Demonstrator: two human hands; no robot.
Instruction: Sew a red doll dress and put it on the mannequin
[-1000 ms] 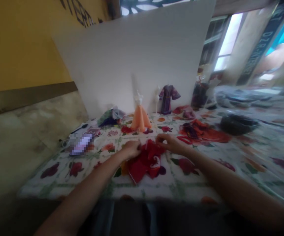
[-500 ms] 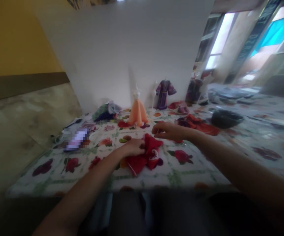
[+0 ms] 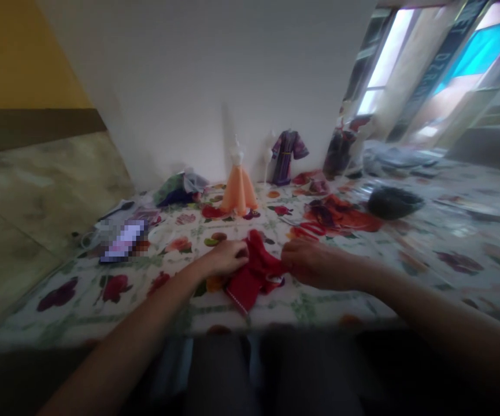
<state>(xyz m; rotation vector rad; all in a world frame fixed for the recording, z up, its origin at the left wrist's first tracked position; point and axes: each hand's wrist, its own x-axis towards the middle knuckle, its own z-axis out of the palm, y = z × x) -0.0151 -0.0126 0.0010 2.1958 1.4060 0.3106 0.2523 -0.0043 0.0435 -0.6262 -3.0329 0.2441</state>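
A small red cloth garment (image 3: 248,282) with a white-dotted edge and a white motif lies bunched on the table near the front edge. My left hand (image 3: 227,257) pinches its left side, fingers closed. On the opposite side, my right hand (image 3: 313,261) grips a corner of the cloth and holds it stretched to the right. Just beyond my right hand lie red-handled scissors (image 3: 310,230). The far part of the cloth stands up in a fold between the hands.
A flowered tablecloth (image 3: 137,300) covers the table. Towards the wall stand a doll form in a peach skirt (image 3: 239,190) and another in a purple robe (image 3: 288,156). A phone (image 3: 123,240) lies left; orange cloth (image 3: 345,214) and a dark bundle in plastic (image 3: 395,202) lie right.
My right hand has come down from above the table and taken hold of the garment's right side, pulling it out. My left hand keeps its grip. The scissors have come into sight.
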